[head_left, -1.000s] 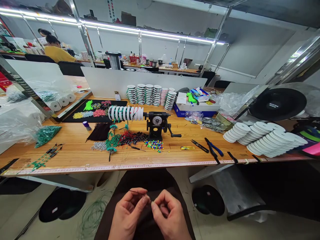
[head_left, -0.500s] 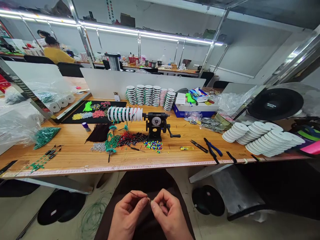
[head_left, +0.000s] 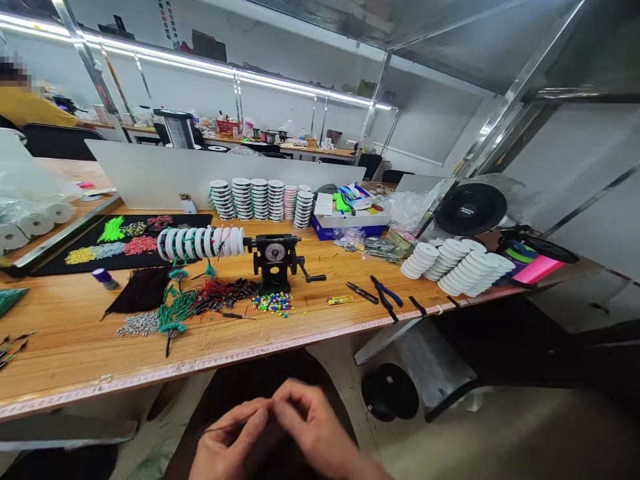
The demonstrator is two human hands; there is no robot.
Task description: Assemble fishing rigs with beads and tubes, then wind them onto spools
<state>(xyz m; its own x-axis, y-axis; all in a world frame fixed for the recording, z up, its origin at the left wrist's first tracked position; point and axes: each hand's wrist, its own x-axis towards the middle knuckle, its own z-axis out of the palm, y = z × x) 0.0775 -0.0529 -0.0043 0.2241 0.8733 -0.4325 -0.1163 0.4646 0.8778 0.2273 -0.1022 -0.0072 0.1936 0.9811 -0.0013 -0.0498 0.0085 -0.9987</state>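
Note:
My left hand (head_left: 227,433) and my right hand (head_left: 313,423) are low in the view, above a dark apron (head_left: 290,377) on my lap. Their fingertips meet, and a thin dark wire (head_left: 225,427) runs out from the left fingers. The right hand is blurred, so its grip on the wire is hard to see. Both hands are below and apart from the front edge of the wooden workbench (head_left: 75,353), which has a measuring tape along it.
On the bench stand a hand-cranked winder (head_left: 274,257) with white spools, several piles of beads and wire pieces (head_left: 215,297), pliers (head_left: 385,295), and stacks of white spools (head_left: 463,270). A seated person (head_left: 30,103) works at the far left behind a white partition (head_left: 200,167).
The whole scene has shifted left and tilted in the view as my head turned. My hands have moved left and closer together, with the fingertips still meeting at the wire.

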